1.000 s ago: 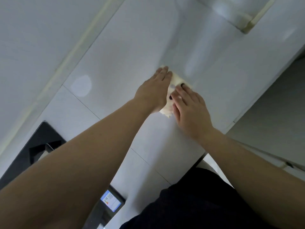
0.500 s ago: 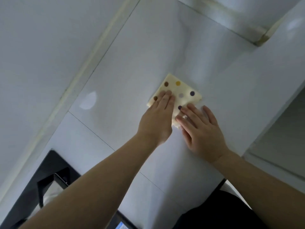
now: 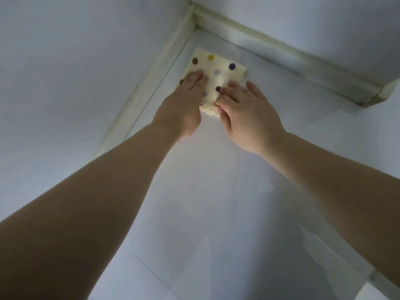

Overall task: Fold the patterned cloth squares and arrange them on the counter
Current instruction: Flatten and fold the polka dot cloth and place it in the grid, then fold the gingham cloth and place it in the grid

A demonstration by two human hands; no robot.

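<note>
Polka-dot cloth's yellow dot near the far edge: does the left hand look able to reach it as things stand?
Probably yes. The left hand rests flat on the polka-dot cloth, and only bare fabric lies between its fingertips and the yellow dot.

Soft matt dotted cloth (image 3: 218,68) lies on a smooth, glossy counter (image 3: 216,180)

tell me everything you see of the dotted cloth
The dotted cloth is a cream, soft-looking square with brown, yellow, lilac and dark purple dots. It looks folded, its near edge thick and fluffy. It lies flat on the pale counter, close to the corner trim. The left hand presses its left side; the right hand rests on its near right part.
</note>
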